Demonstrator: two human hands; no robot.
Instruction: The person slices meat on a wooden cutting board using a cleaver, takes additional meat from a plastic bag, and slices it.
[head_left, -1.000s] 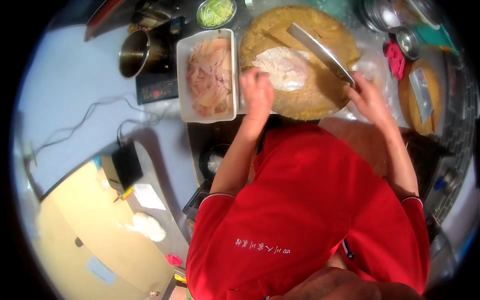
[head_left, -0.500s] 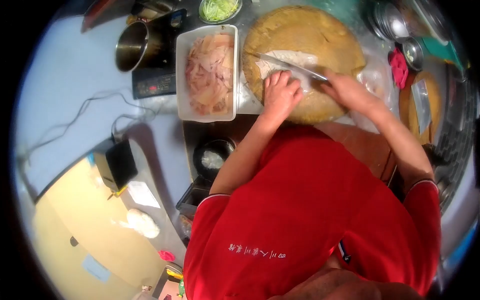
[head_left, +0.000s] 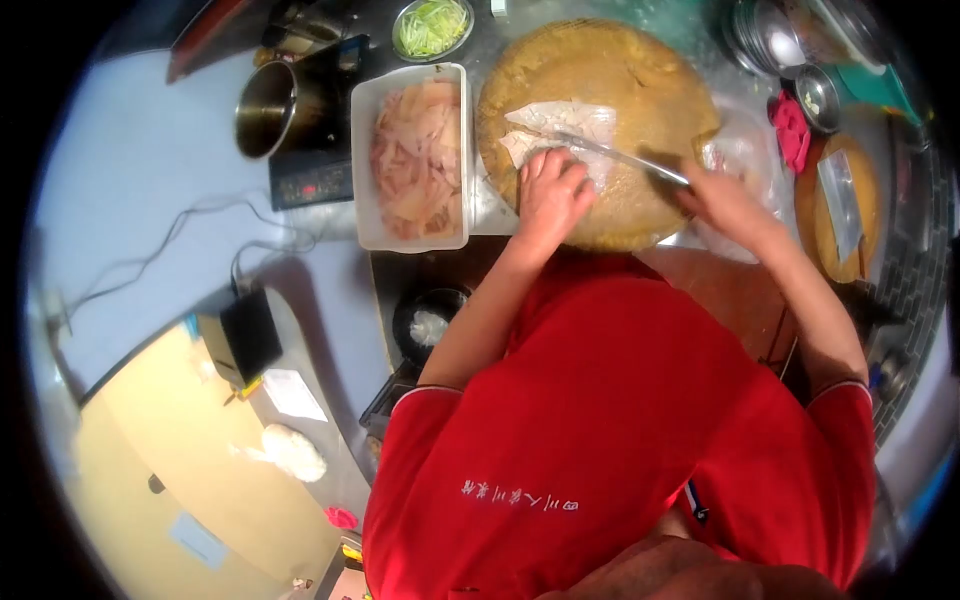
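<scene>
On the round wooden chopping board (head_left: pixel 640 70) lies a pale slab of raw meat (head_left: pixel 575 115), with a gap along the knife line between its upper part and a smaller lower part (head_left: pixel 518 148). My left hand (head_left: pixel 552 195) presses down on the lower part, fingers bent and held together. My right hand (head_left: pixel 728 205) grips the handle of a knife (head_left: pixel 630 160). The blade slants up and left across the meat, its tip just above my left fingertips. Part of the meat is hidden under my left hand.
Left of the board stands a white plastic tub (head_left: pixel 362 160) of sliced raw meat. Behind it is a bowl of shredded greens (head_left: pixel 432 28). A metal pot (head_left: pixel 266 110) sits further left. Plastic bags (head_left: pixel 745 150), a pink cloth (head_left: pixel 790 130) and a second board with a cleaver (head_left: pixel 842 205) are at right.
My right hand has drawn the knife back to the right and slightly down. The gap in the meat now shows more clearly. My left hand stays on the meat.
</scene>
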